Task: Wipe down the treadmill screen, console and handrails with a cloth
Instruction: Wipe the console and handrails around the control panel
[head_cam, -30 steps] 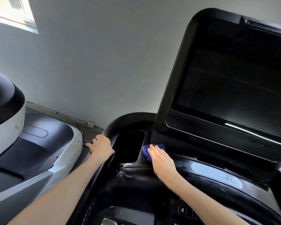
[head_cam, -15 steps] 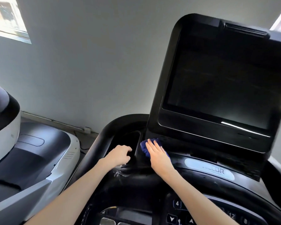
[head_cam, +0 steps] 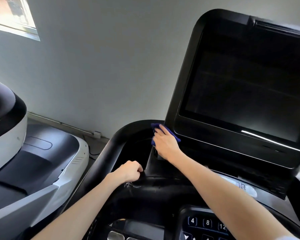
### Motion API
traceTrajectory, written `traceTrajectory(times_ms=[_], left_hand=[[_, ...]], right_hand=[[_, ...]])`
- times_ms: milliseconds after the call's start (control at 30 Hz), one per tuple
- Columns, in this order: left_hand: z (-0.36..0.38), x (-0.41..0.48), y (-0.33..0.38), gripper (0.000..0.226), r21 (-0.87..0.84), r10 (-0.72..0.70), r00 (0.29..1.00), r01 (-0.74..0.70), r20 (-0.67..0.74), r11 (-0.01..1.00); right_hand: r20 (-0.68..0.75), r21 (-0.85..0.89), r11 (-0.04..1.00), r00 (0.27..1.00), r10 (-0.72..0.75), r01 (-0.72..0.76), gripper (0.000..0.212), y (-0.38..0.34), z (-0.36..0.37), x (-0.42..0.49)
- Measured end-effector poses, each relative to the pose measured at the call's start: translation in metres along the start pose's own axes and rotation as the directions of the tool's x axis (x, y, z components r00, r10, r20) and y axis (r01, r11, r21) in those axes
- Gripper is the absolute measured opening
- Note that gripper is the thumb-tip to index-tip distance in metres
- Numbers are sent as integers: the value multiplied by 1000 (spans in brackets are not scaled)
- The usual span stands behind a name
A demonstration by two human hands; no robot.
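Note:
The treadmill's dark screen [head_cam: 241, 94] stands tilted at the upper right, above the glossy black console [head_cam: 163, 186]. My right hand [head_cam: 164, 143] presses a blue cloth [head_cam: 154, 126] with straight fingers against the lower left corner of the screen housing; most of the cloth is hidden under the hand. My left hand [head_cam: 128, 171] has its fingers curled over the rim of the console's recessed pocket [head_cam: 137, 149]. The black handrail [head_cam: 104, 153] curves round the left of that pocket.
A number keypad [head_cam: 207, 222] sits at the bottom of the console. A neighbouring white and dark machine [head_cam: 42, 153] fills the left side. A grey wall stands behind, with a cable and socket [head_cam: 97, 134] at its foot.
My right hand slid the cloth up and left along the foot of the screen housing to its corner. My left hand left the handrail and moved right onto the pocket rim.

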State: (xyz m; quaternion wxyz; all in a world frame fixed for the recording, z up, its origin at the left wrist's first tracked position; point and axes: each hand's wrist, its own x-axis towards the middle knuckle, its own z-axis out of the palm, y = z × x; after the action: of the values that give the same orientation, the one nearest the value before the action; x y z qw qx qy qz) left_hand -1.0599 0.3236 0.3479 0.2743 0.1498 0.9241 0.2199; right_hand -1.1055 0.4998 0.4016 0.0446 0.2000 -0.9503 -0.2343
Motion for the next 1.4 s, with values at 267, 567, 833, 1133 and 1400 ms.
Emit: traceTrajectory(times_ms=[267, 567, 833, 1133, 1400], left_hand=[[-9, -5, -15, 40, 16, 6, 998, -5, -63, 1000], [-12, -8, -3, 46, 6, 27, 995, -27, -94, 1000], [-14, -4, 16, 38, -27, 49, 989, -53, -138, 998], [-16, -16, 16, 39, -2, 53, 979, -55, -196, 999], [-17, -28, -9, 35, -49, -14, 980, 5, -200, 999]], right_hand=[[32, 187, 980, 997, 67, -72, 42, -30, 17, -19], [121, 305, 863, 915, 385, -404, 76, -75, 28, -66], [232, 396, 533, 643, 730, -748, 43, 5, 47, -134], [105, 485, 828, 959, 265, -282, 54, -52, 18, -63], [243, 497, 526, 693, 679, -690, 53, -12, 46, -111]])
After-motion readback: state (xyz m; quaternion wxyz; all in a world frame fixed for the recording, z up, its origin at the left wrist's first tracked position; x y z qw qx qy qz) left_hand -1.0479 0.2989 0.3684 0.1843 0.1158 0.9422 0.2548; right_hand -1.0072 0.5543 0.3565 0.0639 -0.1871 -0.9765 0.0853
